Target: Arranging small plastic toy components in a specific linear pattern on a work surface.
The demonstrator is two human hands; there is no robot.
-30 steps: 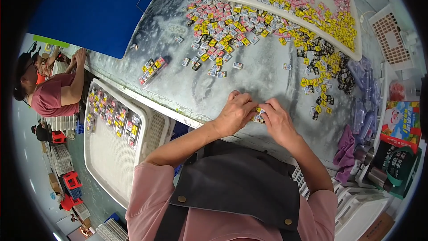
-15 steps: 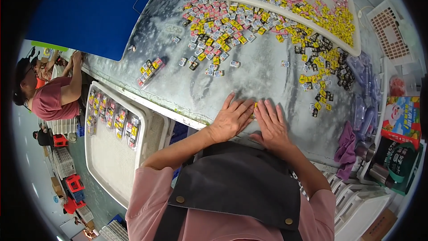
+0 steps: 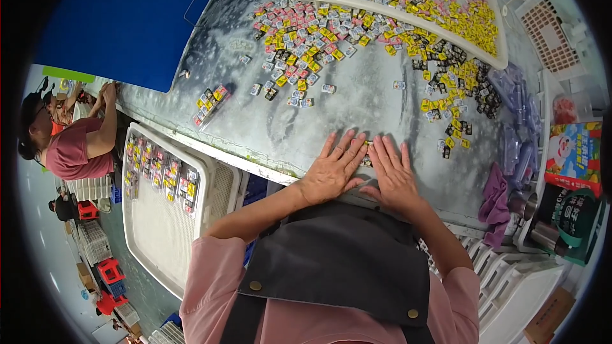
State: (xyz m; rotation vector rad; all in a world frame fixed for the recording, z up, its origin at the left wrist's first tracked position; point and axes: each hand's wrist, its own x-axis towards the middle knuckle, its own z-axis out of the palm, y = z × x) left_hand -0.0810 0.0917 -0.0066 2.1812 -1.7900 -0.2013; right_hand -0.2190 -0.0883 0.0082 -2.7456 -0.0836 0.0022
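Observation:
My left hand (image 3: pixel 331 167) and my right hand (image 3: pixel 393 172) lie on the table close together, fingers stretched out. Between them a few small printed pieces (image 3: pixel 366 161) show, yellow and dark, mostly hidden by my fingers; the rest of what sits there is covered. Farther off, a loose spread of small pink, yellow, black and pale blue pieces (image 3: pixel 296 41) covers the table. A few single ones lie nearer to me, and a yellow and black group (image 3: pixel 449 111) sits to the right.
A white tray (image 3: pixel 382 3) of sorted pieces stands at the back. One filled clear case (image 3: pixel 209 107) lies left on the table; several more rest in a white tray (image 3: pixel 156 229) below. Clear plastic cases (image 3: pixel 510 114) and a purple cloth (image 3: pixel 494 207) lie right. A co-worker (image 3: pixel 80 137) stands left.
My fingertips have parted slightly, so more of the small pieces between my hands shows. The whole view has shifted a little; the loose pieces look unmoved on the table.

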